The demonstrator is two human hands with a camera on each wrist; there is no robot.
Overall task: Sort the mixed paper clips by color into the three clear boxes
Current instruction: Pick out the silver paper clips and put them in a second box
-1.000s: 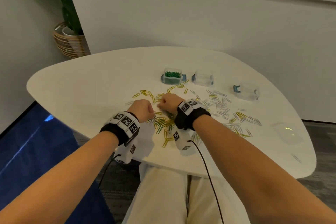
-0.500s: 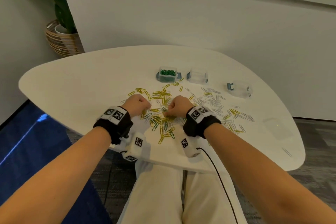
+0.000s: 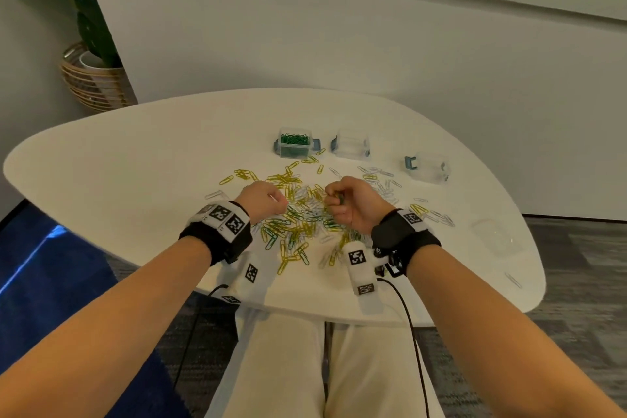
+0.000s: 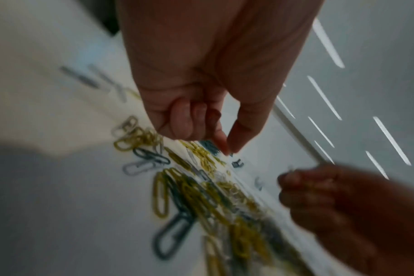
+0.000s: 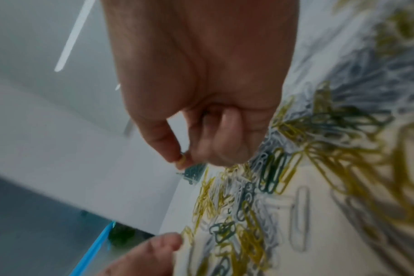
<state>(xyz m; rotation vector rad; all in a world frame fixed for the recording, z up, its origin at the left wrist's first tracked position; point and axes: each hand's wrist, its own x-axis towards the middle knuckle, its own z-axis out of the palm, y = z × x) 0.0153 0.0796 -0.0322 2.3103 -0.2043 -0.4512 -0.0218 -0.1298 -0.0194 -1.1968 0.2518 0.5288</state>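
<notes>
We are looking down at a white desk [image 3: 112,163] on which mixed paper clips [image 3: 298,214], yellow, green and white, are lying scattered in a loose heap between and beyond both hands. At the far side of the heap three clear boxes are standing in a row: the left box [image 3: 294,142] is holding green clips, while the middle box [image 3: 351,143] and the right box [image 3: 428,166] are showing no contents that we can make out. Our left hand [image 3: 263,197] is hovering just over the near left part of the heap with its fingers [image 4: 182,119] curled into the palm and thumb and forefinger tips meeting; whether a clip is sitting between them we cannot tell. Our right hand [image 3: 351,202] is turned palm-inward, and in the right wrist view its thumb and forefinger are pinching a yellow clip [image 5: 182,160]; in the head view a dark green bit is also showing at the curled fingers. Compared with half a second ago, the right hand is now raised off the heap and rotated so that its palm side is facing us, whereas it was knuckles-up and low on the clips; the left hand is remaining clenched in much the same place. A clear lid [image 3: 497,236] is lying near the desk's right edge.
</notes>
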